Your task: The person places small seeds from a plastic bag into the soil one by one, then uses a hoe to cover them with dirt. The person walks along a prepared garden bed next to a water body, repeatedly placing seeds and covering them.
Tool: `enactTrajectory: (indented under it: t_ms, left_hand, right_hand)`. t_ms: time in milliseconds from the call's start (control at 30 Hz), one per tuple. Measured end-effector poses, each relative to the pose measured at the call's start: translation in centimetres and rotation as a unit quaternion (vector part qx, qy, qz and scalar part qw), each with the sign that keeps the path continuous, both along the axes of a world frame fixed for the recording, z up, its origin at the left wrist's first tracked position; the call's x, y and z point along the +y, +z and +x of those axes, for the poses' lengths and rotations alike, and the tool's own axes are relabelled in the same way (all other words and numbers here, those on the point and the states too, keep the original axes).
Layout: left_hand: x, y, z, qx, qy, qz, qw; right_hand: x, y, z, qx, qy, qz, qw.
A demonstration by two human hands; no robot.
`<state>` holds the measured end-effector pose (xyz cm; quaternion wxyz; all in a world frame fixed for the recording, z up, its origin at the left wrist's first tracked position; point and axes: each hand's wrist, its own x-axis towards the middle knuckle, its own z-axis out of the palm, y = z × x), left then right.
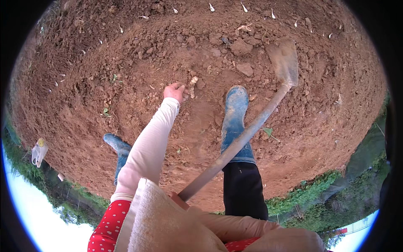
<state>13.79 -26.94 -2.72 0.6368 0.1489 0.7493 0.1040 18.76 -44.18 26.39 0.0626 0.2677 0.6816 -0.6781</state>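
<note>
My left hand (177, 92) reaches down to the reddish-brown soil (201, 126), its fingers curled at the left side of a pale, knobby root piece (193, 82). The fingertips seem to pinch the root's edge. Low in the view, my right hand (179, 201) grips the wooden handle (239, 143) of a hoe, mostly hidden behind a pale towel (157, 217). The handle slants up to the right across my boot, and the hoe's soil-coated metal blade (285, 61) rests on the ground.
My blue rubber boots (236, 110) stand wide apart. A curved row of small white tapered bulbs (212, 7) lies along the far soil. Another pale root piece (245, 27) lies among clods (241, 47). At left is a white plastic bag (39, 154); green plants (302, 195) border the plot.
</note>
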Motion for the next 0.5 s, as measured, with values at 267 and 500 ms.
enactTrajectory:
  t_ms: [267, 500]
  left_hand:
    - [4.8, -1.4, 4.9, 0.235, -0.392, 0.026, 0.889]
    - [1.5, -0.2, 0.7, -0.129, -0.081, -0.012, 0.988]
  right_hand:
    - [3.0, 0.6, 0.3, -0.010, 0.096, 0.089, 0.991]
    - [4.2, 1.0, 0.8, -0.005, 0.128, 0.081, 0.988]
